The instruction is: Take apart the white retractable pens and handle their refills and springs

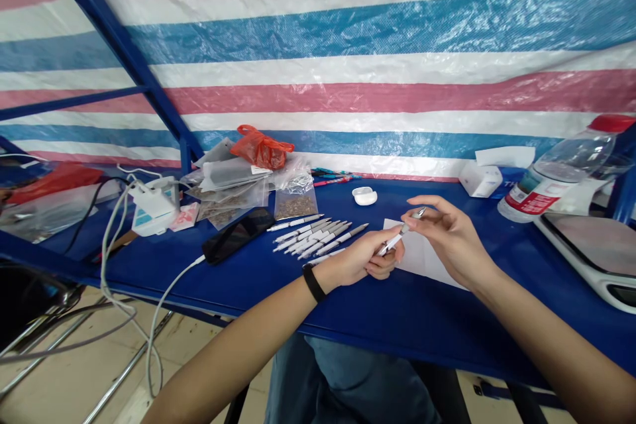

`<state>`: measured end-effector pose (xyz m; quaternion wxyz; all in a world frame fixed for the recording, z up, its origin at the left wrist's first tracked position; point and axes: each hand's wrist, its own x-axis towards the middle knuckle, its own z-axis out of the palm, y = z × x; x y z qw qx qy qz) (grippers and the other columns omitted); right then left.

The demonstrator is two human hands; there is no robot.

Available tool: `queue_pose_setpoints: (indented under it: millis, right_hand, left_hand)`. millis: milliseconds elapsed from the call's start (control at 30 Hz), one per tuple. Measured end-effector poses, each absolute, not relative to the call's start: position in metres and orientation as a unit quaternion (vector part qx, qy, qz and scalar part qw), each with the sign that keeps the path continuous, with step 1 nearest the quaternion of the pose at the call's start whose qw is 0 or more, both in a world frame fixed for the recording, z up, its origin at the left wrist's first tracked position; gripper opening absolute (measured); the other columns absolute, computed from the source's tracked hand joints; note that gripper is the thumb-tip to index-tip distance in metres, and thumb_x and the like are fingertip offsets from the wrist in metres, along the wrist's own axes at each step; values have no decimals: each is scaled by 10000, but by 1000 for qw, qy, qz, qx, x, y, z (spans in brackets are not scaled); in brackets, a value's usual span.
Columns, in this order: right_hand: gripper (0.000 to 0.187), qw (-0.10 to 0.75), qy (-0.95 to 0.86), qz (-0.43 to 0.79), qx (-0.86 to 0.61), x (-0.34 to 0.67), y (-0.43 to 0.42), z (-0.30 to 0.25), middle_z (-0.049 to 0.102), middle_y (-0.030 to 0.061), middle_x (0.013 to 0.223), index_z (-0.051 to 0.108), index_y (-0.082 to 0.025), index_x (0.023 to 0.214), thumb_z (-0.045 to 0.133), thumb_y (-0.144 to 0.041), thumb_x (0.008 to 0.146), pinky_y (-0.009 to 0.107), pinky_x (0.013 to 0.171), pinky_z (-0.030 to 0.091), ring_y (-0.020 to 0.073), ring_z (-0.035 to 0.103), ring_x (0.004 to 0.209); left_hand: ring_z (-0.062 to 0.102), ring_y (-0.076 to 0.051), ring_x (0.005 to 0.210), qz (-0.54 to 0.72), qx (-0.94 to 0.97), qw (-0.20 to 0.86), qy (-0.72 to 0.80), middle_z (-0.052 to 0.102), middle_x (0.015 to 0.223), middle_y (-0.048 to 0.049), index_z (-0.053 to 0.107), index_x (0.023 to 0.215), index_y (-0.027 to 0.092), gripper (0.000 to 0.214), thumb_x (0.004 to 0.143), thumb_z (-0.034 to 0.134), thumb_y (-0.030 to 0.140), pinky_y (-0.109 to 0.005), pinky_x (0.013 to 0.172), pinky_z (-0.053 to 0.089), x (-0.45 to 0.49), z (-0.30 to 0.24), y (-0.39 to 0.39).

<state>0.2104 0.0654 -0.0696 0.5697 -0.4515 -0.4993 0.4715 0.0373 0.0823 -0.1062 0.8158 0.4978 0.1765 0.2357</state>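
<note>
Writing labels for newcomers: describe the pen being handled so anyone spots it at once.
Find the long blue table, then the white paper sheet lying on it. By that sheet, the bare left hand grips a slim white pen whose silver-coloured end sits at the bare right hand. Unlike the white-and-grey pens lying grouped on the table, it is held up in the air.

Over the tabletop (397, 321), the left hand (358, 257) grips a pen (390, 244), the right hand (452, 237) at its silver end. A bottle (539, 182) stands near the back right corner.
</note>
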Motion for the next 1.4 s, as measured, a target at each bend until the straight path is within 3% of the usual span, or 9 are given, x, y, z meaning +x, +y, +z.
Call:
queue_pose_setpoints:
  millis: [133,300,467,600,833,1167,1300,1400]
  right_hand:
    - [492,573,-509,463,-444,210,66,-71,695,10,709,750,-259,871,967,-511,507,377,800,548,230,699,837]
    - [452,579,-528,426,-452,212,68,-74,614,-17,672,750,-251,822,955,-528,529,329,696,529,166,622,686]
    - [439,577,-520,464,-426,213,66,-71,706,15,729,737,-263,897,948,-468,572,416,835,551,250,703,856]
    - [410,572,-514,478,-425,211,65,-70,746,32,849,752,-269,887,946,-450,575,407,833,543,223,679,847]
    - [435,583,-506,450,-449,212,67,-73,572,-31,699,744,-259,843,954,-502,549,341,734,507,152,587,703]
    - [417,592,-514,454,-423,211,66,-71,722,11,735,709,-274,880,935,-444,574,439,863,535,249,703,836]
    - [393,584,-529,447,-424,211,67,-73,746,45,846,720,-267,875,912,-481,607,436,840,541,249,692,858]
    - [388,580,-531,440,-434,211,67,-74,686,20,798,730,-261,847,914,-505,608,395,786,534,206,653,780]
  left_hand:
    - [125,-64,384,234,498,815,181,196,462,105,541,730,160,483,1031,406,514,-167,402,171,38,-107,83]
    - [124,-66,385,242,501,814,167,190,465,107,540,733,164,462,1023,428,505,-166,397,167,37,-107,83]
    - [117,-70,388,242,500,817,158,189,468,106,530,733,169,475,1030,411,519,-172,396,164,37,-106,83]
    - [117,-69,388,238,500,816,166,189,465,105,524,725,167,472,1035,403,502,-174,399,159,38,-106,83]
    - [127,-63,387,232,494,815,194,191,467,102,516,713,163,486,1040,395,500,-166,409,163,37,-103,81]
    - [125,-63,383,231,491,815,201,185,458,99,519,709,163,499,1060,350,475,-159,408,168,37,-101,80]
    - [128,-60,383,230,495,813,202,195,459,98,513,705,163,497,1048,376,494,-159,408,168,38,-102,81]
    - [135,-58,386,230,497,812,204,200,462,97,514,703,161,497,1039,398,509,-159,410,173,38,-102,81]
